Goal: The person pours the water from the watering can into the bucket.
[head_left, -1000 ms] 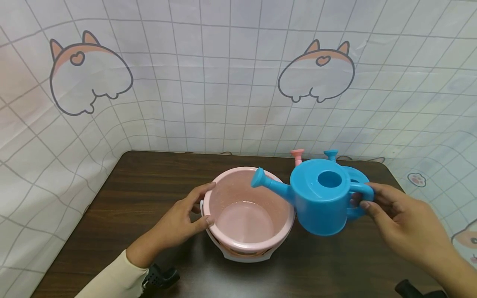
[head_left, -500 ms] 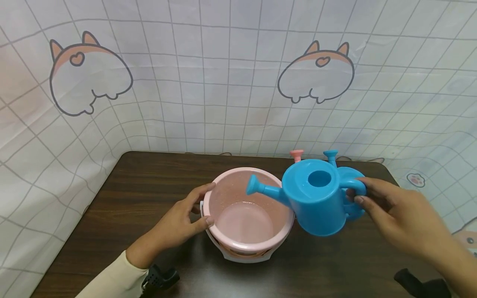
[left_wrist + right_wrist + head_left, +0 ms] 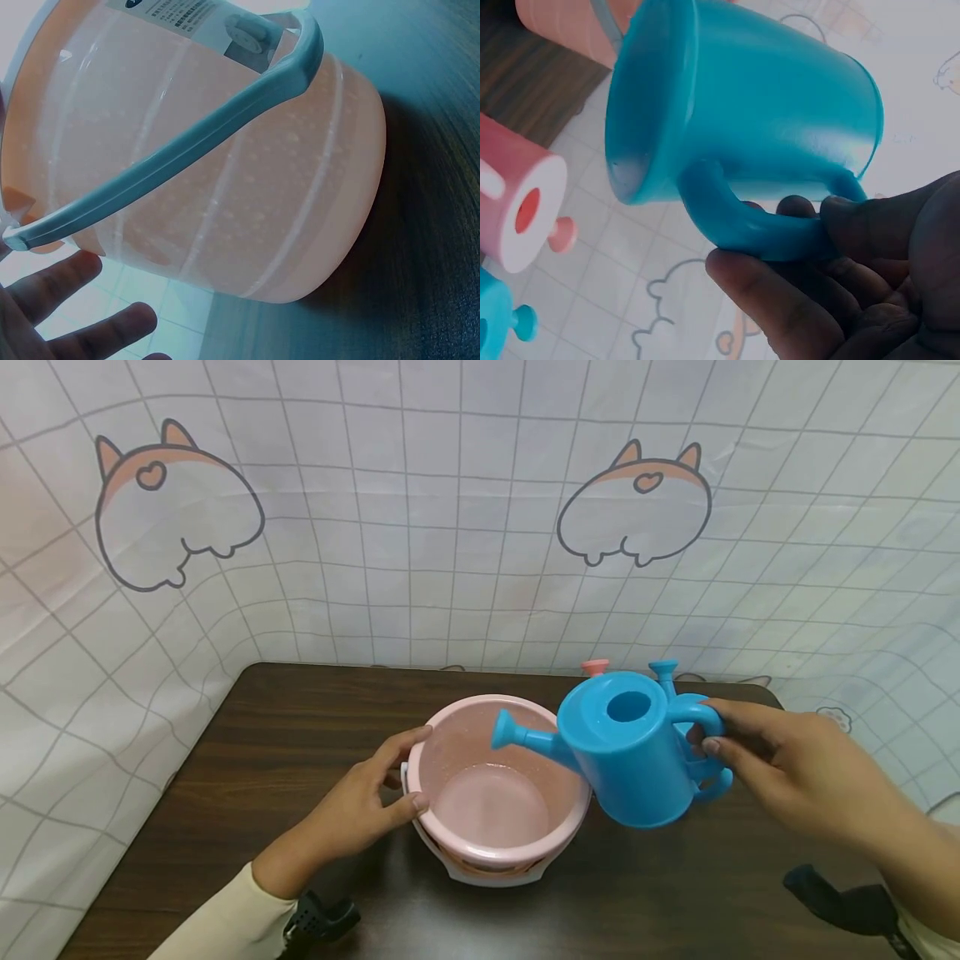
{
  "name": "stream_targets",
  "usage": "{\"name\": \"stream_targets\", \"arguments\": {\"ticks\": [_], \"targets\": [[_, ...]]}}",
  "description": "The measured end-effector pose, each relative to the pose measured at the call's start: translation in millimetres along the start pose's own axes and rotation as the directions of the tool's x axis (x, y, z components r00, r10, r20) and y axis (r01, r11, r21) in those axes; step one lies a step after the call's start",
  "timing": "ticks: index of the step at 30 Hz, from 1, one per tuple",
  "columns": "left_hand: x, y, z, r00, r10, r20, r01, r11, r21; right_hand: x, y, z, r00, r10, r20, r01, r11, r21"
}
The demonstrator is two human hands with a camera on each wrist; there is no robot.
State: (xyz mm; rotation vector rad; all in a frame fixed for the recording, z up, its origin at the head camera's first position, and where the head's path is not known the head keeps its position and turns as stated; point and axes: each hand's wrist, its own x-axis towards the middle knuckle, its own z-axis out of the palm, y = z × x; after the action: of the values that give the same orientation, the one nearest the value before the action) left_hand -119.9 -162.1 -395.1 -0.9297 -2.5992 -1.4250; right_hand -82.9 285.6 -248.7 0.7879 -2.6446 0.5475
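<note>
A pink bucket (image 3: 498, 852) with a pale swing handle (image 3: 187, 146) stands on the table, its inside glistening near the bottom. My left hand (image 3: 360, 806) holds its left rim with thumb and forefinger, while other fingers extend beside the wall in the left wrist view. My right hand (image 3: 795, 768) grips the handle of a blue watering can (image 3: 637, 768), thumb on one side and fingers curled under it. The can leans left, with its flared spout (image 3: 506, 731) over the bucket's opening.
Behind the held can stand a pink watering can (image 3: 525, 195) and another blue watering can (image 3: 493, 315), mostly hidden in the head view. The dark wooden table (image 3: 300, 718) backs onto a white grid-patterned cloth (image 3: 420, 527).
My right hand has carried the blue watering can slightly left and up, tipping it a little more toward the bucket. The left hand and bucket have stayed in place.
</note>
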Motion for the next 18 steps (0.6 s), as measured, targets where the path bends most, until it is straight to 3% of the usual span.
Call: {"name": "stream_targets", "arguments": {"ticks": [18], "targets": [[-0.2,-3.1,2.3,1.0,0.01,-0.005,-0.01,1.0,0.009,8.2,-3.7,-4.9,0.998,-0.047,0.048,0.047,0.999,-0.015]]}}
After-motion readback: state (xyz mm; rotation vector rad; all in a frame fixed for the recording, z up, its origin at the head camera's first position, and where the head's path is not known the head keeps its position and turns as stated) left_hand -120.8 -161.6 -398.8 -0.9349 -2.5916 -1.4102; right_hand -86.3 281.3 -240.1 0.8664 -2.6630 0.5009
